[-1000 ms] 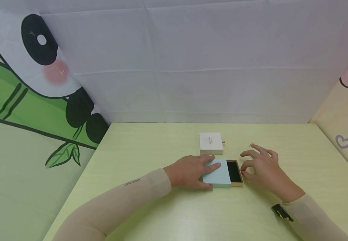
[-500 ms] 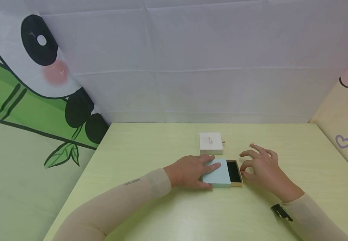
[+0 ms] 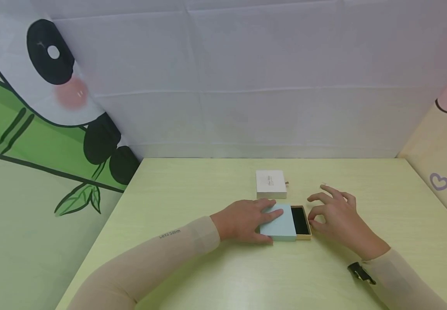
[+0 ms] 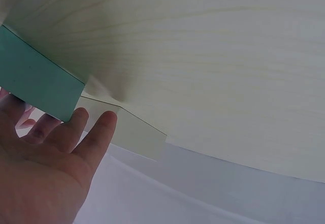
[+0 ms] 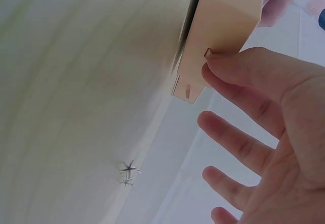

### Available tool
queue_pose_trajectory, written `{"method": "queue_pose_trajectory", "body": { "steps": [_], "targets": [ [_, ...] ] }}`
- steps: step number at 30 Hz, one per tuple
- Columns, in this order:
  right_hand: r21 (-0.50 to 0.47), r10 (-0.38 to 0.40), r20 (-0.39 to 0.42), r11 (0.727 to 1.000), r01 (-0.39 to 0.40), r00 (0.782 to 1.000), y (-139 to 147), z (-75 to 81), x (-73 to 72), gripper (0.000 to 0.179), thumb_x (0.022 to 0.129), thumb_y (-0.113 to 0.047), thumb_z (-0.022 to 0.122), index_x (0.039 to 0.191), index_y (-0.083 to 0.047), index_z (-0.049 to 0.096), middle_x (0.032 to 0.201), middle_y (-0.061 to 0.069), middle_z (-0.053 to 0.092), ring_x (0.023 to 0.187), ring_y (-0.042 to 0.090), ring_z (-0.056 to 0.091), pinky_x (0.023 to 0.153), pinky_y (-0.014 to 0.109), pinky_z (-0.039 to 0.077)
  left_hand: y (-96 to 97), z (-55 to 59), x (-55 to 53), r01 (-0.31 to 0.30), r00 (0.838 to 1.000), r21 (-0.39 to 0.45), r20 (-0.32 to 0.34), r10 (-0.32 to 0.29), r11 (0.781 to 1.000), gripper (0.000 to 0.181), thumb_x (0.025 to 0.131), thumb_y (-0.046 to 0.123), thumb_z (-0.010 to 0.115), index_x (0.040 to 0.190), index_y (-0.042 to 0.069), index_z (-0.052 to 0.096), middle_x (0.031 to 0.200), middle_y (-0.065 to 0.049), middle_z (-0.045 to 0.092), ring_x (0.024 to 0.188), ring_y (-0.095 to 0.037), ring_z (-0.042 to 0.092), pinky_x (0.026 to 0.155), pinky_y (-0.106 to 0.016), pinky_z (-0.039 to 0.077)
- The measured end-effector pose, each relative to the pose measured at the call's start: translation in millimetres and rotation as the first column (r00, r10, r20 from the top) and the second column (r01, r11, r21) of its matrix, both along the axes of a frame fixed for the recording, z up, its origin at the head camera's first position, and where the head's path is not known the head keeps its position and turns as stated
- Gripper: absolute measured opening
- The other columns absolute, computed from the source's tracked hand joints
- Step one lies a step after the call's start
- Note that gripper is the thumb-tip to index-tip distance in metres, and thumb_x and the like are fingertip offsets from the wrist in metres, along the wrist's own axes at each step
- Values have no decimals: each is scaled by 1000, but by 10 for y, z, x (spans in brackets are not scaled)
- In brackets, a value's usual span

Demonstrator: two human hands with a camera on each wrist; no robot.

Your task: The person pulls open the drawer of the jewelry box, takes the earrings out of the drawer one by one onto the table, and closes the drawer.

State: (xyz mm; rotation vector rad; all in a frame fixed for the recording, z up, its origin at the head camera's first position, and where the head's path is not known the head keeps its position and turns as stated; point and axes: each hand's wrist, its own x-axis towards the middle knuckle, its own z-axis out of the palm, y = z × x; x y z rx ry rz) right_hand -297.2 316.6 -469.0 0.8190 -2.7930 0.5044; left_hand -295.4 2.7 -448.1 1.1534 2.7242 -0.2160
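A light blue drawer box [image 3: 278,224] lies on the table with its inner tray [image 3: 301,222] pulled partway out to the right. The tray shows a black lining. My left hand [image 3: 242,220] spans the blue sleeve from the left, thumb at the near edge and fingers over the top and far edge. At the tray's outer end, my right hand [image 3: 335,219] pinches a small pull tab [image 5: 208,53] between thumb and index finger. The other right fingers are spread. Behind the blue box sits a white drawer box [image 3: 270,183] with print on its lid and a pull tab [image 5: 188,91].
Small silver star-shaped pieces [image 5: 128,170] lie on the table beyond my right fingers. A black clip-like piece [image 3: 361,273] hangs at my right cuff. The pale wood-grain table [image 3: 192,185] ends at a white cloth backdrop [image 3: 246,86], with printed cloth at the sides.
The tray has slid very slightly left into the blue sleeve, my right hand moving with it. My left hand and the white box stay put.
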Motion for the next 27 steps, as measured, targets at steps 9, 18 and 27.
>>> {"method": "queue_pose_trajectory", "body": {
  "steps": [9,18,27],
  "targets": [
    [2,11,-10,1000,-11,1000,20,7,-59,32,90,-10,98,78,-36,84,136,9,83,161,58,50,115,85,37,26,11,-34,-1,1000,-2,-10,1,1000,88,114,74,64,188,36,35,193,-5,41,169,-24,59,130,-38,59],
    [3,-2,-17,1000,2,1000,-48,-13,54,32,89,-10,98,78,-36,84,137,9,83,162,57,51,116,85,38,-25,-8,28,15,1000,-6,-10,-15,1000,88,114,74,64,188,36,35,193,-4,41,168,-24,60,129,-39,59],
    [1,-28,-8,1000,28,1000,-148,-60,248,32,90,-10,98,78,-37,84,137,8,83,162,56,50,117,86,38,-110,-41,136,34,999,-11,-1,-34,999,88,114,74,64,188,36,34,193,-4,41,169,-24,59,130,-39,59]
  ]
}}
